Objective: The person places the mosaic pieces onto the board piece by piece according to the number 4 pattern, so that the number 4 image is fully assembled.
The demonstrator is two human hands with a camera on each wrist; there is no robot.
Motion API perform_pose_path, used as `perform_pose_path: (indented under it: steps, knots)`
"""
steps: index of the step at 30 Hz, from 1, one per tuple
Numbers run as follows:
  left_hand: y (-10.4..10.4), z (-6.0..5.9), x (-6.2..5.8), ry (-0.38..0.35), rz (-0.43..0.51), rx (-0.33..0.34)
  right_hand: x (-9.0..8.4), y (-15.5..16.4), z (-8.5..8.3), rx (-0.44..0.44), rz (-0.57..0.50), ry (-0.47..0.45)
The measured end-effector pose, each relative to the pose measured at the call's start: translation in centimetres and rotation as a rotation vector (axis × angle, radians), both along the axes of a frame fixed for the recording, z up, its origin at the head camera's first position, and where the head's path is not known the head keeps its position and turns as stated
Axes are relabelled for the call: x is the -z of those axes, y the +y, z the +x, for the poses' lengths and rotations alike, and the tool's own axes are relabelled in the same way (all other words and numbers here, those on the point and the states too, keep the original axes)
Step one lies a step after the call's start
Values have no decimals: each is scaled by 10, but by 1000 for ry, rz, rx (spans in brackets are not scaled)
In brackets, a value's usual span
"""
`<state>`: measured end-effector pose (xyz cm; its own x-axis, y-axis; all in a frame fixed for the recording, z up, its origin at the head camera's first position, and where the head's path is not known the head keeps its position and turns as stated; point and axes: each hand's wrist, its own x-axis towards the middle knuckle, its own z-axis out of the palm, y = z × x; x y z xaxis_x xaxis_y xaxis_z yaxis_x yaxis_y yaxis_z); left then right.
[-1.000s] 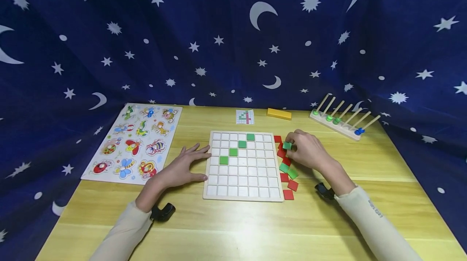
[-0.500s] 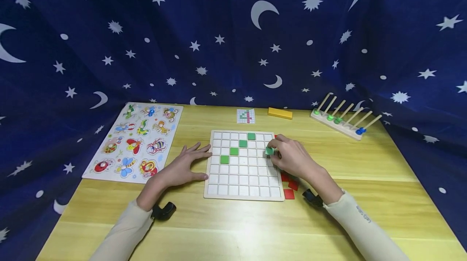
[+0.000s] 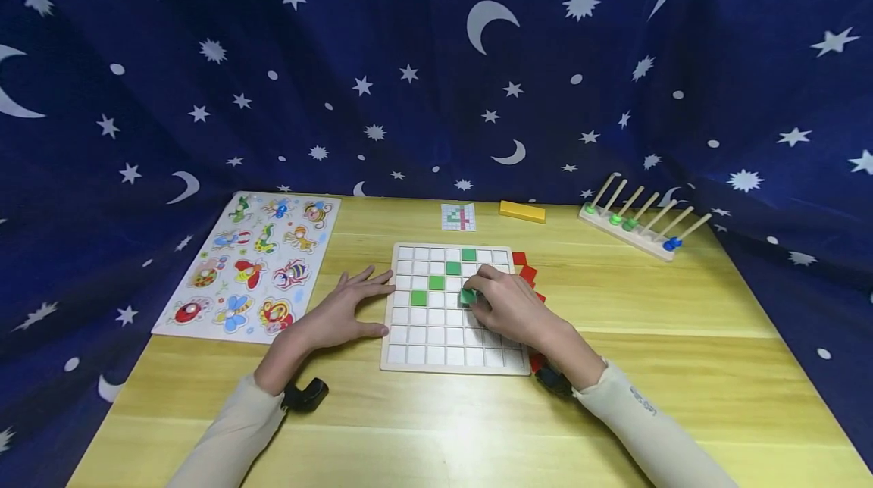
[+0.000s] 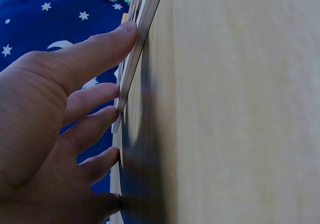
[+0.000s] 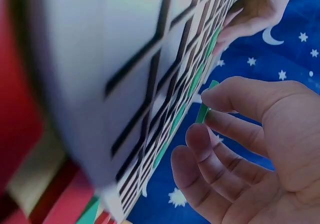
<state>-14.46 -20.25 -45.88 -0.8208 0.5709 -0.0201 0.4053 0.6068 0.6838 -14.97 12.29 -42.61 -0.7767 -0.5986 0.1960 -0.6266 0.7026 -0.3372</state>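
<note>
A white grid board (image 3: 416, 353) lies mid-table with three green tiles (image 3: 452, 268) set in a diagonal. My right hand (image 3: 501, 305) hovers over the board and pinches a green tile (image 3: 467, 295) (image 5: 203, 113) between thumb and fingertips, just above the cells right of the lowest placed tile (image 3: 418, 298). My left hand (image 3: 341, 314) lies flat on the table, its straight fingers (image 4: 95, 49) touching the board's left edge (image 4: 135, 54). Loose red tiles (image 3: 524, 270) lie along the board's right side, partly hidden by my right forearm.
An insect peg puzzle (image 3: 252, 268) lies at the left. A small pattern card (image 3: 458, 217), a yellow block (image 3: 521, 211) and a peg rack with beads (image 3: 637, 223) stand along the back. Starry blue cloth surrounds the wooden table (image 3: 682, 306).
My right hand carried the green tile leftward from the loose pile beside the board to over the board's middle. The left hand stayed put.
</note>
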Motion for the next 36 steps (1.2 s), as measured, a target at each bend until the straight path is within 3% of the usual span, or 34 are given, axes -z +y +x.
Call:
perform_pose_path:
  steps: [14, 23, 36]
  knots:
    - [0, 0, 4, 2, -3, -10, -1, -38, 10, -105, 37, -14]
    - [1, -1, 1, 5, -8, -13, 0, -58, 13, -116, 77, -75]
    - [0, 0, 0, -12, -11, -15, 6, -72, 11, -168, 139, 64]
